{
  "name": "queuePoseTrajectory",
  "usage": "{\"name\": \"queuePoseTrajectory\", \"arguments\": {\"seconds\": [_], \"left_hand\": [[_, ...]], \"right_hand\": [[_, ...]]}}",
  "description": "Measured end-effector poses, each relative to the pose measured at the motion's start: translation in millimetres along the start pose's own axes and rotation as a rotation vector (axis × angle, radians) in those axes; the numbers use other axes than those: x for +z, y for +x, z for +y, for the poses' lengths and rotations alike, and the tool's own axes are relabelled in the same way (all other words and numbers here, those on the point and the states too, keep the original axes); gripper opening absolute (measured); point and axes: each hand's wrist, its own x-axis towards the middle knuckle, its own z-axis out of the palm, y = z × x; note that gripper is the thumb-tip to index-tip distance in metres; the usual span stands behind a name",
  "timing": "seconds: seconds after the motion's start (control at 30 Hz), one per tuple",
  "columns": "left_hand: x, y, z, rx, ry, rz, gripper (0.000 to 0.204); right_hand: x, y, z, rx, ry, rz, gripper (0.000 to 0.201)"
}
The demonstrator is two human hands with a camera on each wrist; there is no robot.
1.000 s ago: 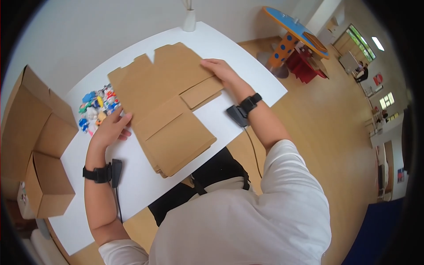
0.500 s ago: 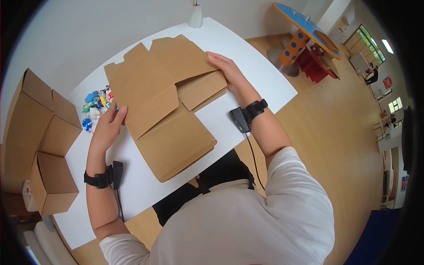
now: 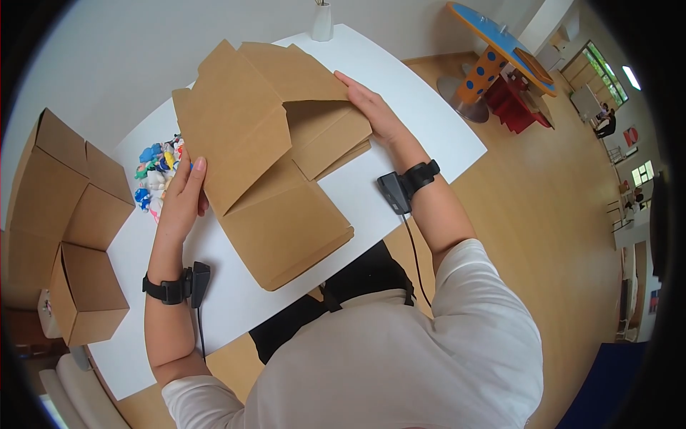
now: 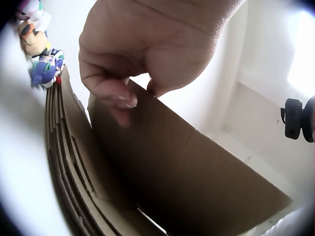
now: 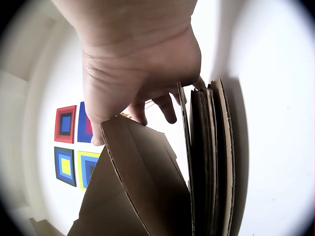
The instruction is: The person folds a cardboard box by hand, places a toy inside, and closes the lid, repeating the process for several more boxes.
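Observation:
A flattened cardboard box (image 3: 243, 136) lies on top of a stack of others (image 5: 211, 162), its far panels lifted and bent up. My left hand (image 3: 182, 196) pinches the left edge of the raised panel; in the left wrist view, thumb and fingers lie on either side of that panel (image 4: 182, 162). At the right edge my right hand (image 3: 373, 118) holds the raised flap, thumb on its outer face and fingers behind it in the right wrist view. A dark gap shows under the lifted cardboard. The stacked layers lie below, edges together on the white table (image 3: 421, 136).
Small colourful toy figures (image 3: 153, 175) are heaped just left of the stack. An opened cardboard box (image 3: 93, 286) stands at the table's left end. A white vase (image 3: 323, 23) is at the far edge. Beyond the table stands a round blue-topped table (image 3: 493, 36).
The far panels of the top cardboard have risen and folded upward, widening the gap beneath. My left hand has moved to grip its left edge; both hands have moved slightly up and away.

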Motion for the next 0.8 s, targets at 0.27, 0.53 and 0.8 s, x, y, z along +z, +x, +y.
{"name": "queuePoseTrajectory", "arguments": {"seconds": [0.27, 0.53, 0.8], "left_hand": [[-10.5, 6.4, -14.3, -0.072, 0.014, -0.068, 0.065], [-3.0, 1.3, -5.9, 0.020, 0.009, 0.001, 0.065], [-5.3, 0.7, -7.6, 0.045, -0.052, -0.063, 0.069]], "right_hand": [[-1.7, 1.7, 2.4, 0.031, -0.124, -0.055, 0.073], [-1.5, 1.0, 1.9, -0.014, -0.092, -0.068, 0.072], [7.8, 2.6, 2.4, -0.018, -0.090, 0.003, 0.052]]}}
